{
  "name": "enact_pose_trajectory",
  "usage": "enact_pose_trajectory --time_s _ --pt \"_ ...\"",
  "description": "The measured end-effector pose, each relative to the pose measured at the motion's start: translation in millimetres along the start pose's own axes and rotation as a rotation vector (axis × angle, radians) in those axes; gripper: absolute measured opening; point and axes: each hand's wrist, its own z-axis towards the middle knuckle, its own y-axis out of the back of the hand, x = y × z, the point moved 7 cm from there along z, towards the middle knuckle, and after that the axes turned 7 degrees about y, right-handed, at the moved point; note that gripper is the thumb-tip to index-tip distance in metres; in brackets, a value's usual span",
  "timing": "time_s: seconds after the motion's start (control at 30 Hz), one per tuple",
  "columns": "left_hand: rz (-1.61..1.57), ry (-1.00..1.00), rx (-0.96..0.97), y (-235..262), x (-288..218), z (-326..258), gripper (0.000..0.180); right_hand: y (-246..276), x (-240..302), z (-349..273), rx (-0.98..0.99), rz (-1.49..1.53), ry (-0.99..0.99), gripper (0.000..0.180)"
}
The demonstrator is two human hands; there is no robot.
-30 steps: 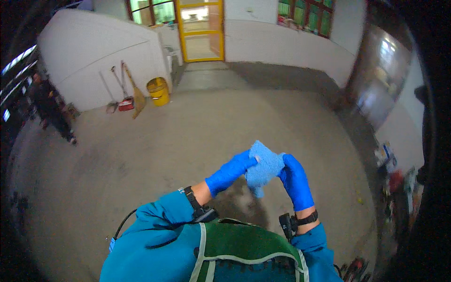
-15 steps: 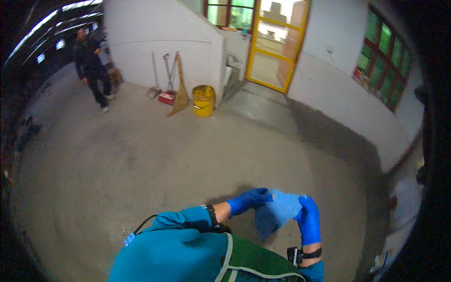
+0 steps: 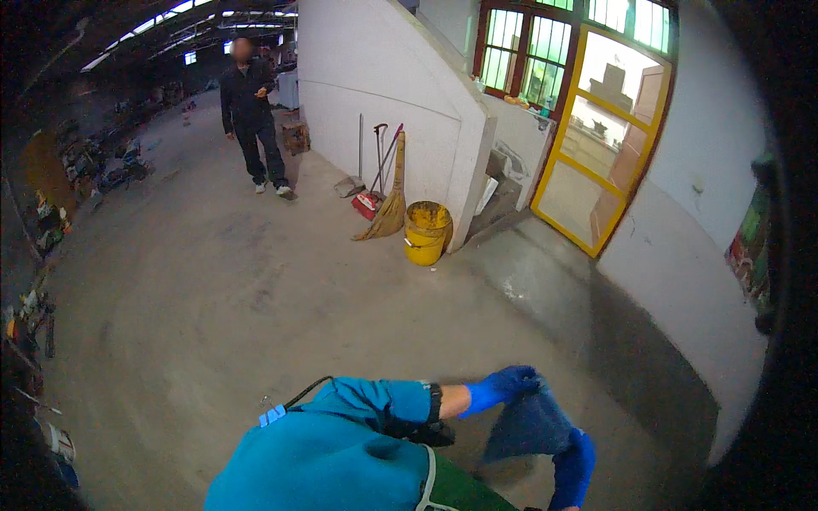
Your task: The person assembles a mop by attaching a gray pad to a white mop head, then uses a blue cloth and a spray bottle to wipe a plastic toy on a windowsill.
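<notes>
1. Broom (image 3: 394, 200) leans on wall (image 3: 383, 98), presumably for support; bucket (image 3: 426, 245) beside it, probably out of the way.
2. Left hand (image 3: 509, 386) clamped on cloth's (image 3: 530, 426) upper corner.
3. Cloth between hands, likely held both sides to stay spread.
4. Right hand (image 3: 574, 464) clamped on right corner.

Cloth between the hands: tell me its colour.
Dark blue; the cloth shows in the head view, the only one.
</notes>
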Motion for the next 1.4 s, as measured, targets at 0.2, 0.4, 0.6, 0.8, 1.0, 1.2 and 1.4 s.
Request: enact_pose_trajectory --time_s 0.2,0.4,0.6,0.8,1.0,1.2,1.4 --pt "-0.326 0.065 0.381 -115 -32 195 0.013 105 4 119 0.057 -0.627 0.023 0.032" --pt "-0.212 0.533 0.514 -216 -34 321 0.024 191 27 229 0.139 -0.341 -0.147 0.034" --pt "1.066 -0.859 0.524 -299 -86 403 0.037 255 127 339 0.045 -0.854 0.885 0.028" --pt "1.118 -0.535 0.79 -349 -82 570 0.038 369 237 467 -0.264 -1.199 0.904 0.02" --pt "0.823 -0.577 0.859 -414 -59 728 0.033 471 295 564 -0.265 -1.448 0.624 0.017" --pt "0.958 -0.729 1.125 -468 -26 851 0.026 583 310 623 -0.402 -1.521 0.801 0.021" --pt "1.093 -0.441 1.139 -566 -25 1007 0.031 744 329 681 -0.518 -1.557 0.664 0.023"
